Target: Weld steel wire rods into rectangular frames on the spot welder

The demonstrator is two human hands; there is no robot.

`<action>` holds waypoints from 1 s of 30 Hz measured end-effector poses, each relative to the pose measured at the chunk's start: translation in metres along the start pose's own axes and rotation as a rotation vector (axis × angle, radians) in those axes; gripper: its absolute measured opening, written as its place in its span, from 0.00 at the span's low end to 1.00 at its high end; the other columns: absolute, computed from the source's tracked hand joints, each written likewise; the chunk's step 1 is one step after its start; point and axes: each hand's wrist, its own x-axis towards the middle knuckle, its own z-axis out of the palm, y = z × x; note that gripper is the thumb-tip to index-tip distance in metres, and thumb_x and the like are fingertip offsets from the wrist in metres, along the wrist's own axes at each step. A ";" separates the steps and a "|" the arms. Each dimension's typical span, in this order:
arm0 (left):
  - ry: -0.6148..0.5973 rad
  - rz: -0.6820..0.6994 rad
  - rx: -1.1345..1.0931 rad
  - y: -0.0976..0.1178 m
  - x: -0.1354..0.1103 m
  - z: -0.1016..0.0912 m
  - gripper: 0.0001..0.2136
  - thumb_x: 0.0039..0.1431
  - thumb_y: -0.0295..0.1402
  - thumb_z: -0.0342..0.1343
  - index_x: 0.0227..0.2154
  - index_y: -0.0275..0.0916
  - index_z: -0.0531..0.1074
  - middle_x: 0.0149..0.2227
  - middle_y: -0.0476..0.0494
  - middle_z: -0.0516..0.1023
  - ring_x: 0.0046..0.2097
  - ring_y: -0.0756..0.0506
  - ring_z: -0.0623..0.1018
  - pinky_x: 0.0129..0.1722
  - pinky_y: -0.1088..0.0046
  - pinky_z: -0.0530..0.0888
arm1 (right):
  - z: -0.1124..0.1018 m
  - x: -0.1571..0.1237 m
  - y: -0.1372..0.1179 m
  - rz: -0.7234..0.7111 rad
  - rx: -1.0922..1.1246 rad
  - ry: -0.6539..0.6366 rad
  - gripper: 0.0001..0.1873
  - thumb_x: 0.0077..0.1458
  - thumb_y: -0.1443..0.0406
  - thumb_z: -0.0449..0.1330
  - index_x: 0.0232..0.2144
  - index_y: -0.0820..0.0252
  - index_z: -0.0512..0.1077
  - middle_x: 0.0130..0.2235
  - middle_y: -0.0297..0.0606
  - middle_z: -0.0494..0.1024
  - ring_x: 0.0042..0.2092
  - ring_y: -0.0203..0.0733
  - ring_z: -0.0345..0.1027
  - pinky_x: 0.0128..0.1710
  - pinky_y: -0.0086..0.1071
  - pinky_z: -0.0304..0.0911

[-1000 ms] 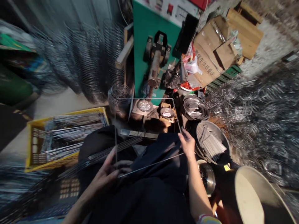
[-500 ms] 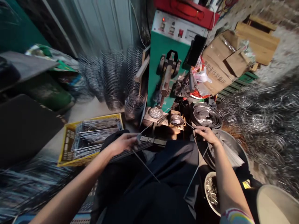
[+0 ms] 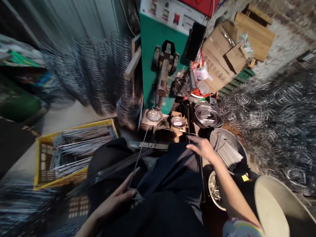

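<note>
My left hand (image 3: 118,199) rests low over my dark-trousered lap, fingers pinched on the near end of a thin bent wire frame (image 3: 140,154). My right hand (image 3: 202,147) grips the same wire frame at its far right corner, near the front of the bench. The wire runs up towards the small work block (image 3: 158,123) under the green machine (image 3: 160,49). A bundle of straight dark rods (image 3: 113,168) lies across my left knee.
A yellow crate (image 3: 44,171) of wire frames stands at the left. Metal basins of strips (image 3: 228,151) and small clips (image 3: 214,189) sit at the right, beside a pale tub (image 3: 274,207). Heaps of wire loops (image 3: 271,112) fill the right; coil stacks (image 3: 98,72) rise behind.
My left hand has drawn back from the bench to my lap with the wire's end. My right hand stays near the bench corner. The camera has tilted down and left.
</note>
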 end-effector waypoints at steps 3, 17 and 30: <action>-0.034 0.026 -0.047 -0.001 0.007 0.000 0.52 0.54 0.37 0.67 0.71 0.47 0.35 0.27 0.45 0.79 0.28 0.44 0.78 0.28 0.74 0.69 | 0.030 -0.035 -0.046 -0.114 0.068 -0.066 0.24 0.63 0.55 0.60 0.58 0.55 0.71 0.57 0.42 0.75 0.59 0.49 0.69 0.60 0.42 0.64; 0.071 0.176 -0.003 0.005 0.009 0.006 0.44 0.56 0.35 0.64 0.71 0.45 0.43 0.28 0.41 0.80 0.27 0.45 0.78 0.27 0.75 0.71 | 0.078 -0.091 -0.049 -0.145 -0.167 -0.035 0.21 0.64 0.62 0.58 0.58 0.56 0.70 0.56 0.44 0.76 0.60 0.51 0.68 0.59 0.49 0.66; 0.104 0.244 0.005 0.021 0.002 0.021 0.47 0.57 0.33 0.62 0.71 0.45 0.37 0.25 0.44 0.78 0.26 0.45 0.76 0.25 0.76 0.70 | 0.103 -0.077 -0.083 -0.331 -0.030 -0.066 0.25 0.65 0.64 0.57 0.63 0.54 0.65 0.59 0.41 0.74 0.60 0.45 0.68 0.58 0.40 0.68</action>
